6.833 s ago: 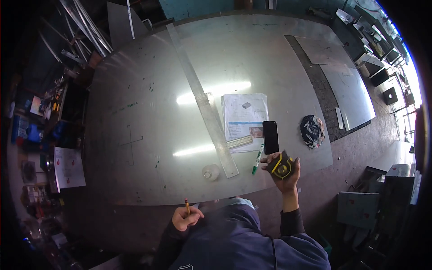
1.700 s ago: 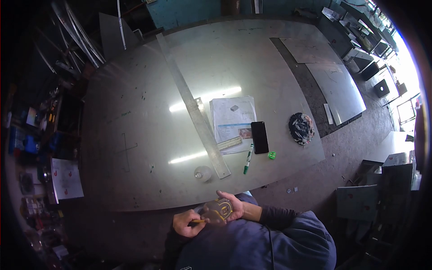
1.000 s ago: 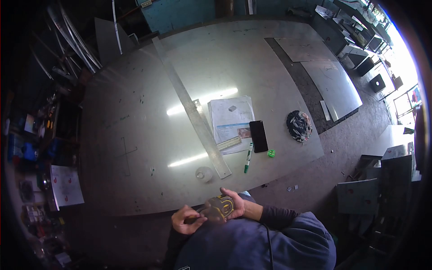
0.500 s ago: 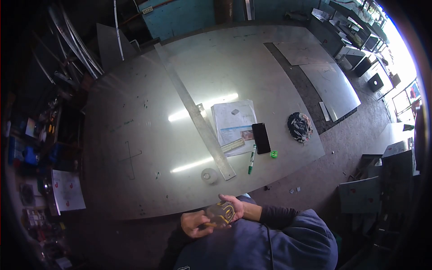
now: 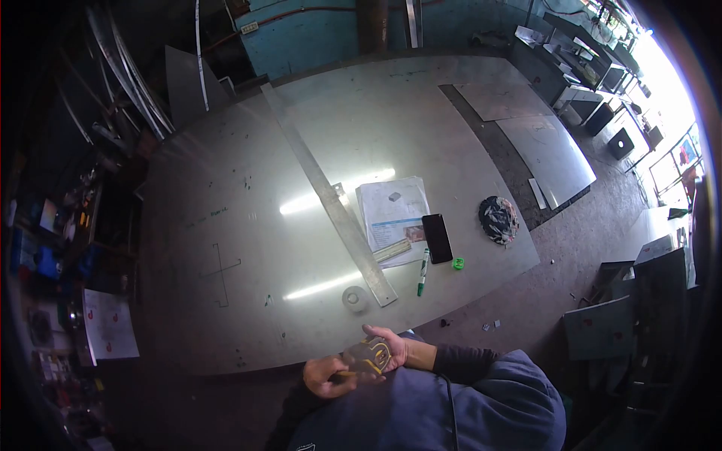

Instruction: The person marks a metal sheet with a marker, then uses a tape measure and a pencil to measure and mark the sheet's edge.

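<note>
Close to my body, by the near edge of the metal sheet, I hold a black and yellow tape measure (image 5: 370,355). My right hand (image 5: 400,350) wraps round its case from the right, thumb pointing up. On the other side, my left hand (image 5: 326,377) is closed with its fingers against the tape measure, where a short yellow strip shows. Beyond the hands on the sheet are a roll of tape (image 5: 355,299), a long metal straightedge (image 5: 331,199), a green marker (image 5: 423,272), a black phone (image 5: 436,238) and a small green sharpener-like item (image 5: 458,264).
The large metal sheet (image 5: 188,301) carries printed papers (image 5: 391,199), a short scale ruler (image 5: 392,249), a dark round bundle (image 5: 499,220) and pen-drawn lines. Smaller sheets (image 5: 549,161) lie at the far right. Shelves with tools stand at left; metal panels (image 5: 599,329) lean at right.
The view has tilted slightly, so the sheet and the things on it appear a little lower. Both hands stay on the tape measure, almost unmoved.
</note>
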The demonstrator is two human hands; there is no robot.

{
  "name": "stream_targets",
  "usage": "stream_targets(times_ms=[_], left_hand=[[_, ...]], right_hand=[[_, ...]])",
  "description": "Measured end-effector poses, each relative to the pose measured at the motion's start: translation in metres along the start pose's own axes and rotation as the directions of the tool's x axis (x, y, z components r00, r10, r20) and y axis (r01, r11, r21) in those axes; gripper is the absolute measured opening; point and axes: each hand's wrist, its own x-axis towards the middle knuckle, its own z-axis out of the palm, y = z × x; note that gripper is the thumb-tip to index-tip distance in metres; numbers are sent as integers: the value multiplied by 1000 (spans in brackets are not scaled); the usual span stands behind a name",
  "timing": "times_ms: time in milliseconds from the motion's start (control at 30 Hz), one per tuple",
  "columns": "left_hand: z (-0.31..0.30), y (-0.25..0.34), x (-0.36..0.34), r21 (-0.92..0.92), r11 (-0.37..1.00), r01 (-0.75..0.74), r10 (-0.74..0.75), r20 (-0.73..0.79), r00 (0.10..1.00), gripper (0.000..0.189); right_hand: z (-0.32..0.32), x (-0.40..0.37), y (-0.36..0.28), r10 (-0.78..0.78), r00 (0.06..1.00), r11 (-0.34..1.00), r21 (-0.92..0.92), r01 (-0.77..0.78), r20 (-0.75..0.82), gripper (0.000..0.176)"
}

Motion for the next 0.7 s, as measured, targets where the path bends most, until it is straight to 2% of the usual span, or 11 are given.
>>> stream_targets(times_ms=[33,167,233,367,567,633,700], left_hand=[[-1,3,3,-13,999,35,-35,-26,999,31],[-9,2,15,17,1000,-9,8,4,1000,30],[-13,-1,19,-7,1000,-6,7,112,994,29],[-8,-9,28,-64,997,-47,55,137,989,27],[2,-7,46,-24,1000,8,-3,214,977,27],[10,-5,52,-18,1000,14,-10,211,977,26],[18,-1,52,3,999,50,-50,200,979,27]], right_hand=[[3,0,0,-3,1000,1000,-6,3,-3,76],[8,-2,-1,-61,998,997,-42,60,-31,75],[7,-6,0,-90,995,994,-61,87,-41,75],[14,-14,4,-151,986,988,-36,148,-73,74],[22,-35,12,-268,955,963,-3,269,-128,73],[21,-43,14,-306,950,951,39,308,-55,73],[24,-52,14,-293,953,953,62,298,-72,73]])
